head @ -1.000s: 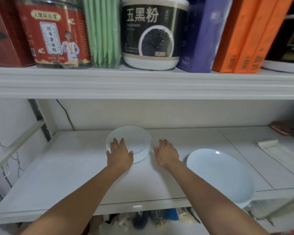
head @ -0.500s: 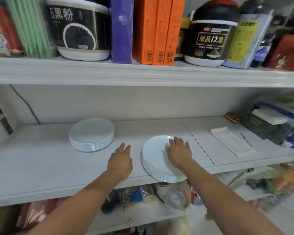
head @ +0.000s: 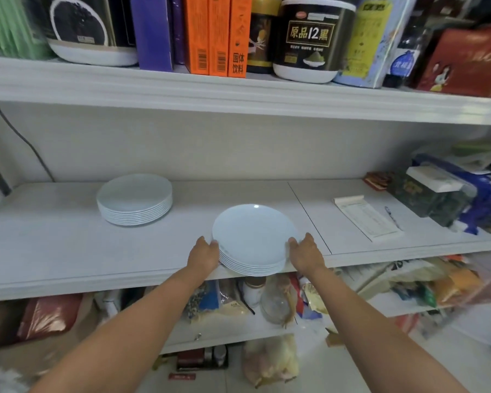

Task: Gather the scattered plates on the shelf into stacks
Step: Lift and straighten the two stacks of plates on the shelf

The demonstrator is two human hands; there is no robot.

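Near stack [head: 253, 236] of pale plates, right at the front edge of the shelf [head: 68, 251] and a little right of its middle. Its near rim looks to hang just past that edge. It's squarely between my hands: left hand [head: 203, 255] on its left rim, right hand [head: 306, 252] on its right rim, both touching. My fingers [head: 293, 241] are curled round the rim on each side, so I've got the whole pile clasped, though whether it's lifted or resting on the board I can't tell.

Round plates, so there's no long axis to worry about. What matters is direction. The far stack [head: 135, 198], the same pale plates, sits toward the back-left of the shelf, well apart from this one, and it lies off my left hand's side. Left arm is the nearer one to it.

My read — the gathering is mostly done, with two neat piles and no loose plates in sight. The next move would be away from me, taking this pile back off the front edge, maybe back-left toward its twin. The risk is that overhang: a tilt here and the plates could slide off the front.

Out to the right, past the seam in the board, there's a notepad [head: 369, 222] with a pen [head: 391, 217] just beside it — well apart from my pile.
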